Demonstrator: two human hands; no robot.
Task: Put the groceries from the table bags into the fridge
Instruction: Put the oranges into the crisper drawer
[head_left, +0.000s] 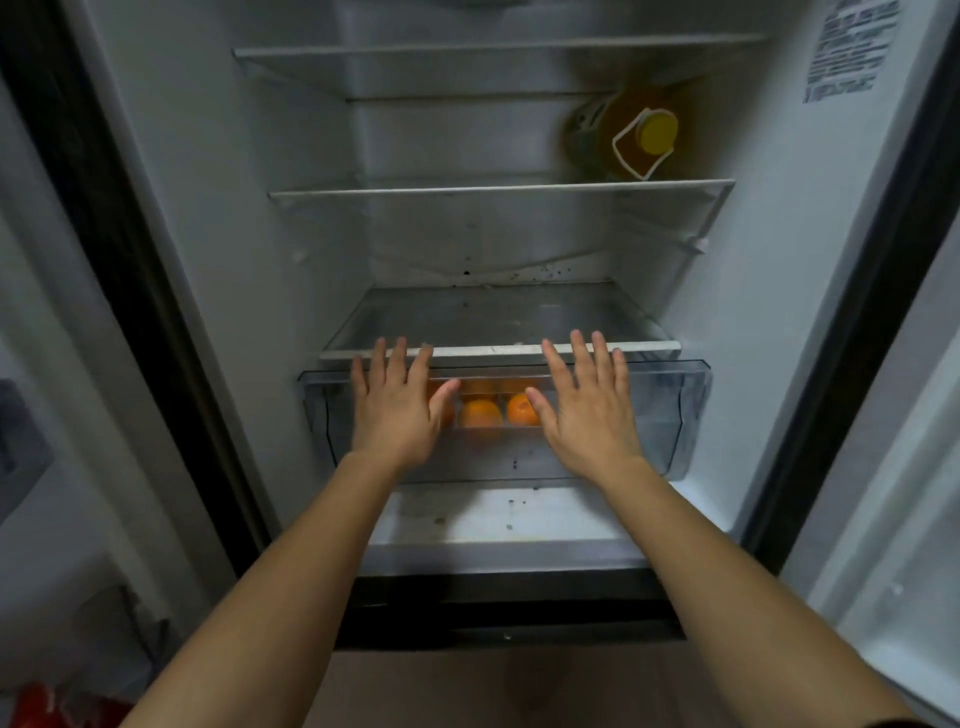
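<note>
L hand (397, 410), R hand (587, 410) flat on drawer (670, 405) front.

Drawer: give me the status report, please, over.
Left hand, right hand open, fingers straight, at drawer front. Oranges inside drawer. Bottle on shelf above, not in the way.

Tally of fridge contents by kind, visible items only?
Bottle, yellow cap: 1
Oranges in the drawer: 3 clear; left hand and right hand may hide more
Total: 4 visible
</note>
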